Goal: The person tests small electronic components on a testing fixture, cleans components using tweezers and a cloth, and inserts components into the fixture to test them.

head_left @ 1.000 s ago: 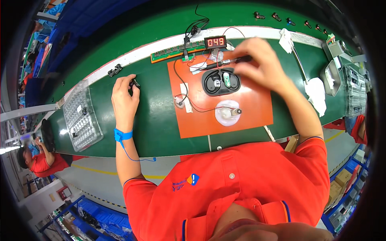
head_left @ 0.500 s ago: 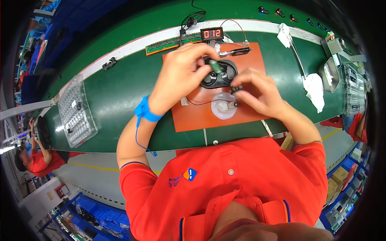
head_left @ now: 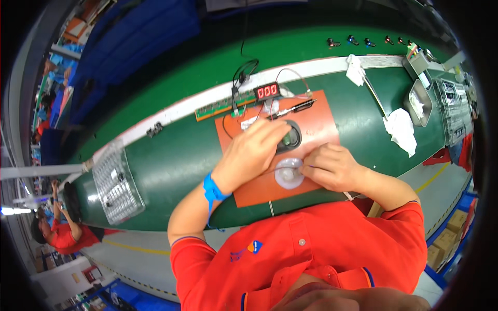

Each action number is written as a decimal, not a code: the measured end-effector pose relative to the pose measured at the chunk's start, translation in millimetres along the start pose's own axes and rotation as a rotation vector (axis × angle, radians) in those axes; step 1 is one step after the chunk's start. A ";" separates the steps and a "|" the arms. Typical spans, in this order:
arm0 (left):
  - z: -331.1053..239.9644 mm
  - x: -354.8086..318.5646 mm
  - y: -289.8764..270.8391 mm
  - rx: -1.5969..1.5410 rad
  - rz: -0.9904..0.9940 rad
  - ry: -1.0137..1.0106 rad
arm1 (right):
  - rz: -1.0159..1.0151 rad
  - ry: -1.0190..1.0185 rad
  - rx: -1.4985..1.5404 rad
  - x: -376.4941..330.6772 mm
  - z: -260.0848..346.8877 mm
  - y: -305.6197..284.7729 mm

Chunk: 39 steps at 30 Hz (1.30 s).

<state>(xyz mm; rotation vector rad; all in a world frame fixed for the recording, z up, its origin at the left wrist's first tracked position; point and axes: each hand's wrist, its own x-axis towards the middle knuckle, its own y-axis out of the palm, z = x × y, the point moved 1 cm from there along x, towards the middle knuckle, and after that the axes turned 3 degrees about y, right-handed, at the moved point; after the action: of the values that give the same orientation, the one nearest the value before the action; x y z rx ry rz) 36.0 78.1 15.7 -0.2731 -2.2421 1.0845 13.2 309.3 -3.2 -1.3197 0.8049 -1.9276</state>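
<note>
L hand [head_left: 248,158]: bent over black case [head_left: 296,133] from its 8 o'clock, fingers partly curled, tips by a green pc [head_left: 287,139]; can't tell if gripped.
R hand [head_left: 334,167]: at 3 o'clock of white disc [head_left: 290,180], fingers & thumb drawn nearly together at its edge; any small pt held is hidden.
Case: on orange mat [head_left: 324,124], 12 o'clock of disc, partly covered by L hand.
Display [head_left: 267,92]: red-lit, approx. 11 o'clock of case.
Cloth [head_left: 400,132]: white, on bench [head_left: 373,155], 3 o'clock, well apart.
</note>
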 end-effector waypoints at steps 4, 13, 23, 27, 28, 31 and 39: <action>-9.8 -6.7 -3.2 0.138 0.038 0.061 | 0.067 0.068 0.152 4.5 -10.4 -2.1; 45.9 -16.1 -48.0 0.263 -0.286 -0.019 | -0.279 0.688 -0.177 57.4 -195.5 -34.1; 151.3 -149.9 -120.8 0.676 -0.335 -0.445 | -0.271 0.780 -0.555 -31.4 -123.4 -81.4; 156.2 -157.7 -120.8 0.570 -0.302 -0.505 | 0.037 1.059 -0.751 -54.4 -114.6 -78.2; 156.0 -157.1 -120.0 0.505 -0.291 -0.508 | 0.011 1.041 -0.733 -59.0 -117.5 -74.5; 151.5 -156.2 -117.3 0.432 -0.274 -0.517 | -0.040 0.998 -0.691 -60.9 -122.9 -70.7; 145.2 -150.5 -114.0 0.429 -0.257 -0.521 | -0.094 1.141 -0.606 -49.3 -123.1 -80.8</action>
<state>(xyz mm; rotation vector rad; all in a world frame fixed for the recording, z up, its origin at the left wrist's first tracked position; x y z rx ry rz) 73.5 -152.2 -32.1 0.5191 -2.3043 1.5809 -103.8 411.4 -3.6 -0.3860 2.0010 -2.5866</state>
